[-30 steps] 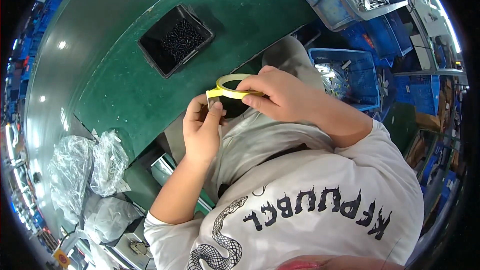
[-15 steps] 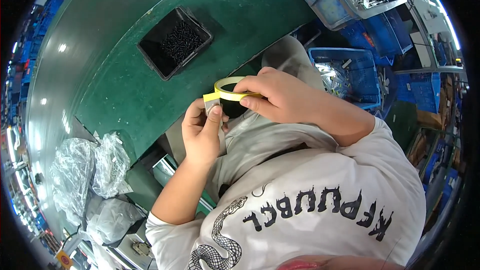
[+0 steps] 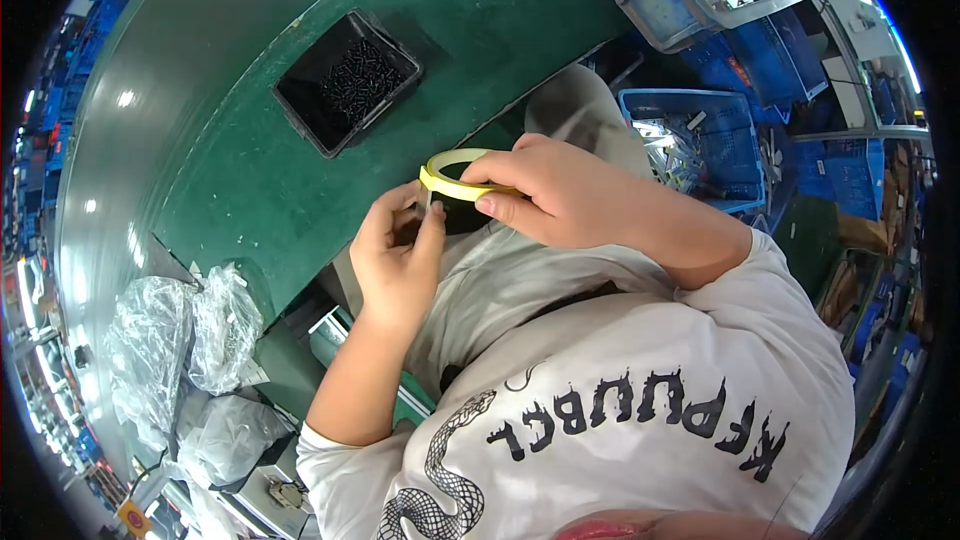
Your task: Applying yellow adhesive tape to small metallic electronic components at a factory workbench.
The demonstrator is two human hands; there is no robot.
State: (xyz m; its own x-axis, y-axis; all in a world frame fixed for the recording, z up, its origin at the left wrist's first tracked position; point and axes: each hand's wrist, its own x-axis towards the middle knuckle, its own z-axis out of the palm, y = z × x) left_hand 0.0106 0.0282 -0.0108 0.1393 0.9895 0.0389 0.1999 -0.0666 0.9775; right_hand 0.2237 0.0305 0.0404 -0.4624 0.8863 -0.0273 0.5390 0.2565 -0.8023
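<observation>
My right hand (image 3: 545, 185) is closed on a roll of yellow tape (image 3: 484, 193), with fingers inside the ring and the thumb on its outer side. My left hand (image 3: 398, 250) pinches a small flat greyish metal piece (image 3: 423, 202) between thumb and fingers. The tape roll's left edge meets the top of that piece, where yellow tape lies against it. Most of the piece is hidden by the fingers and seen nearly edge-on. Both hands are above my lap, beside the green work table (image 3: 250, 180).
On the table stands a black bin (image 3: 300, 125) of small black parts. Clear plastic bags (image 3: 150, 340) lie at the left. To the right are a blue basket (image 3: 735, 155) with loose parts and a grey-blue tub (image 3: 690, 25) of metal pieces.
The metal piece has turned from face-on to nearly edge-on in my left hand. The tape roll has come against its top, and the flat yellow strip no longer shows face-on.
</observation>
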